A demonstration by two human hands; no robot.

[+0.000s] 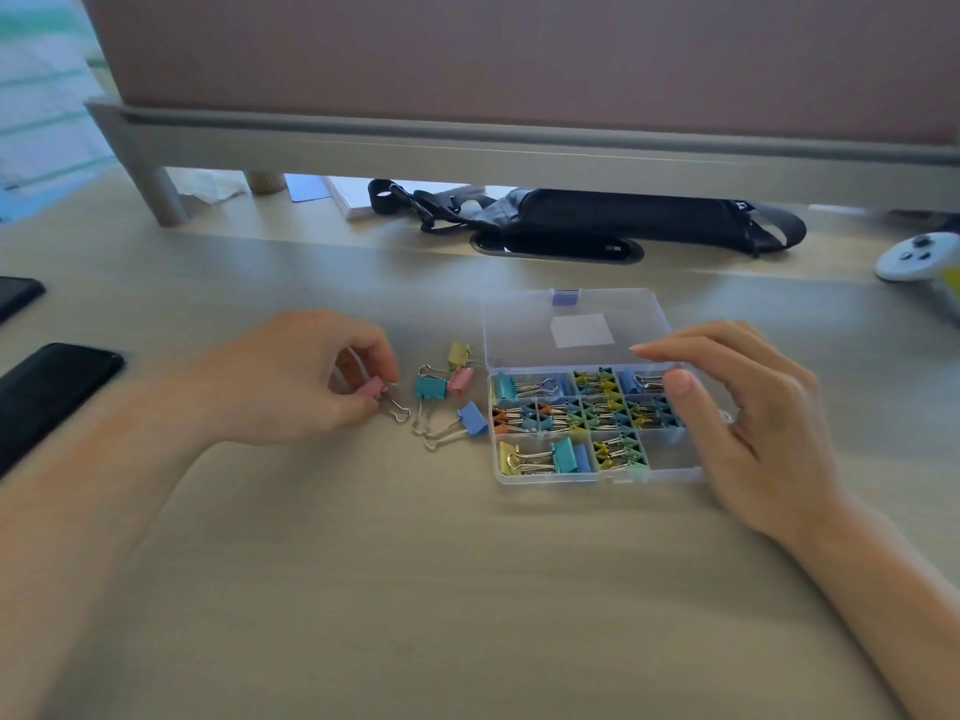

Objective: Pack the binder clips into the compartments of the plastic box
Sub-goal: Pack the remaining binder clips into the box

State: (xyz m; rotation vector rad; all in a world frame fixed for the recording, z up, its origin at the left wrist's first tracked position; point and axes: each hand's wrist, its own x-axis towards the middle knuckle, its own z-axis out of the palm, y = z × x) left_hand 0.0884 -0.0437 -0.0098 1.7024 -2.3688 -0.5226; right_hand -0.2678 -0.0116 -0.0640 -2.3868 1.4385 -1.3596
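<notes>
Our left hand [311,376] pinches a pink clip [375,389]; the box [597,478] lies to its right, beside our open right hand [748,423].

Your pale wooden desk [467,589] carries the open plastic box [597,475]; left of the box lie loose binder clips [447,389], farther left a black phone [49,392], behind it a black bag [623,215].

The right hand [748,428] covers the plastic box [597,478] at its right wall. Small clips [605,413] in the middle compartments are too small to count.
</notes>
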